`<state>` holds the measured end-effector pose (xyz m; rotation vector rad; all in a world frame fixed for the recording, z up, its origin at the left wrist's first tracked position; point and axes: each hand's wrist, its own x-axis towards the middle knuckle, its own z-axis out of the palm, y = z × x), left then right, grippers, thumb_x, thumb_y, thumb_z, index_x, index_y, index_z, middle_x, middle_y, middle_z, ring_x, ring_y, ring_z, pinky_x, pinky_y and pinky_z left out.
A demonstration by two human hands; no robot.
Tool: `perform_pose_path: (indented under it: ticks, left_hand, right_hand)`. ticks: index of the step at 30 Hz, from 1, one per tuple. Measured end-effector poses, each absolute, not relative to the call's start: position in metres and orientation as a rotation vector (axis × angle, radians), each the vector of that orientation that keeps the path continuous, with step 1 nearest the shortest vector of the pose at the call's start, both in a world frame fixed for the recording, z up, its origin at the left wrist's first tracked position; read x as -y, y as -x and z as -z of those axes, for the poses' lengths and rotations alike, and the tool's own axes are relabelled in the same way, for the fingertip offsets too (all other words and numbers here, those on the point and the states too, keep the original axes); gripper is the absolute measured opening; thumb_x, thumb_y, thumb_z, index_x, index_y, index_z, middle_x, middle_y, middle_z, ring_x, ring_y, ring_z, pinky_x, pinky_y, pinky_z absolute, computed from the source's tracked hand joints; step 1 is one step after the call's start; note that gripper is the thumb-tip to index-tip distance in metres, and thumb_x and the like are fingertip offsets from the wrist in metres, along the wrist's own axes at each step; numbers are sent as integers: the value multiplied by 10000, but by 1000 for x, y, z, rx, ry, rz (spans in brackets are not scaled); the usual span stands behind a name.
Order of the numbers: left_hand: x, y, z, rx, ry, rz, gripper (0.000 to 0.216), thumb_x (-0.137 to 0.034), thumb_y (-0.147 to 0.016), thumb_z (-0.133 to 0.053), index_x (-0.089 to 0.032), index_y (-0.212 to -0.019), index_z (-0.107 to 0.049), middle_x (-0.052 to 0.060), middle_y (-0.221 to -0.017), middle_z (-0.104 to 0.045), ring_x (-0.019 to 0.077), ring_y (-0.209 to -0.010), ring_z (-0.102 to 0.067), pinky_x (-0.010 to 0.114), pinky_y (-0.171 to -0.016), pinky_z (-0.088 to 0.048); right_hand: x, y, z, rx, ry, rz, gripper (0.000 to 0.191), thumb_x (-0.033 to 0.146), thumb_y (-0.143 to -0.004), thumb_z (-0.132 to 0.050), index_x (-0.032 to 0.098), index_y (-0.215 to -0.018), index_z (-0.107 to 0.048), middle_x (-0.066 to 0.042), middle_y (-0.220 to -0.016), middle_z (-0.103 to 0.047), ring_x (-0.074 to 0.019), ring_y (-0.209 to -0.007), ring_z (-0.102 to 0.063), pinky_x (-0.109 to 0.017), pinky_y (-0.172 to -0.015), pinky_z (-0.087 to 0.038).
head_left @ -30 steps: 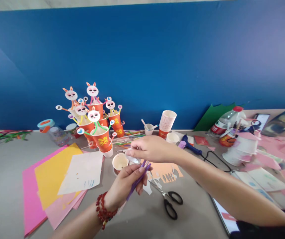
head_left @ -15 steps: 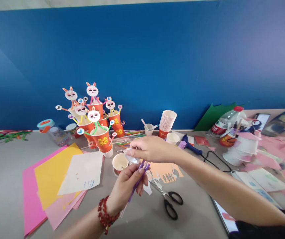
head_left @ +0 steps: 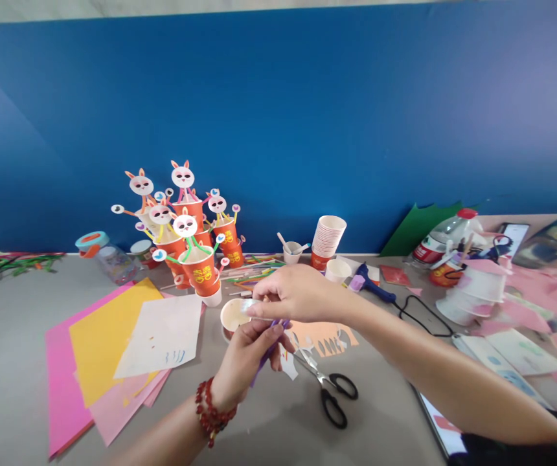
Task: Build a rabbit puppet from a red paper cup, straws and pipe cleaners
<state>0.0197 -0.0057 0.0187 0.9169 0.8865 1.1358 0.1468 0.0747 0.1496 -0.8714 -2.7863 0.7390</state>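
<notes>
My left hand (head_left: pixel 255 353) is closed around thin purple sticks (head_left: pixel 269 356) that look like pipe cleaners. Just above it, my right hand (head_left: pixel 302 294) pinches a small whitish, shiny flat piece (head_left: pixel 248 307); its exact kind is unclear. The two hands nearly touch, and the right fingertips are partly hidden. An open paper cup (head_left: pixel 230 313) stands right behind the left hand. Black-handled scissors (head_left: pixel 329 385) lie to the right of the hands, beside white paper scraps (head_left: pixel 288 367) and a cut orange sheet (head_left: pixel 329 333).
Red paper cups with rabbit faces (head_left: pixel 199 272) stand stacked at the back left. Coloured paper (head_left: pixel 98 343) lies at left. A cup stack (head_left: pixel 328 236), a blue glue gun (head_left: pixel 373 285) with its cable, a bottle (head_left: pixel 436 243) and white-pink cups (head_left: pixel 473 291) fill the right.
My right hand has shifted slightly, and the whitish piece in it is now turned more edge-on. The left hand has rotated a little, and less of the purple sticks shows.
</notes>
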Motion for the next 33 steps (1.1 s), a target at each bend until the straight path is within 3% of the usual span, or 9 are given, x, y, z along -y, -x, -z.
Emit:
perform_pose_path:
  ticks: [5,8,10,14,19,21,24,33]
  left_hand:
    - [0,-23,-11,-941,-932,-1221,329,-421,-868,-652,-117,-740,-662,62,-708,-710,75,-448,-517,226,-496,-436]
    - [0,-22,-7,-994,-980,-1288,401,-469,-860,-645,-125,-654,-640,19,-520,-612,97,-440,-511,231,-490,-430]
    - [1,-20,-3,-1025,-1002,-1393,361,-483,-813,-695,-136,-719,-661,11,-520,-605,125,-488,-551,233,-497,-439]
    - [6,-15,5,-1117,-952,-1647,368,-462,-701,-795,-175,-902,-683,51,-819,-718,185,-699,-645,263,-607,-518]
    - [14,-10,-6,-1054,-1153,-1551,392,-521,-776,-698,-130,-778,-719,64,-686,-709,199,-596,-635,294,-571,-536]
    - [18,-10,-15,-1006,-1233,-1635,392,-518,-830,-646,-141,-857,-752,67,-704,-735,198,-593,-648,298,-589,-552]
    - [22,-11,-26,-1026,-1324,-1777,342,-454,-770,-740,-204,-1002,-767,63,-802,-781,218,-655,-696,319,-661,-585]
    - [18,-13,-27,-1089,-1324,-1703,284,-435,-787,-726,-208,-943,-797,66,-761,-786,213,-635,-709,274,-603,-591]
  right_hand:
    - [-66,-144,-149,2788,937,-711,253,400,-862,-618,204,-737,-718,27,-597,-636,-113,-575,-514,-249,-522,-238]
    - [-52,-145,-147,2725,1008,-620,208,365,-860,-631,209,-754,-719,15,-631,-662,-125,-596,-530,-252,-515,-221]
    - [-39,-147,-144,2650,1013,-558,148,331,-864,-635,224,-800,-715,22,-656,-680,-125,-601,-548,-249,-513,-204]
    - [-10,-154,-128,2552,1014,-585,156,287,-877,-627,272,-1025,-675,43,-698,-720,-133,-582,-589,-232,-518,-230]
    - [16,-161,-101,2464,929,-627,161,327,-886,-611,230,-1015,-602,45,-683,-713,-131,-522,-580,-231,-512,-303]
    - [21,-163,-92,2413,876,-538,177,360,-893,-604,222,-1002,-586,36,-670,-696,-137,-525,-585,-232,-516,-327]
    - [24,-165,-82,2337,837,-440,188,395,-934,-550,214,-982,-576,19,-652,-668,-142,-537,-592,-224,-520,-358]
    - [25,-167,-75,2246,786,-352,181,356,-993,-464,207,-1010,-564,-6,-694,-680,-134,-534,-592,-212,-533,-403]
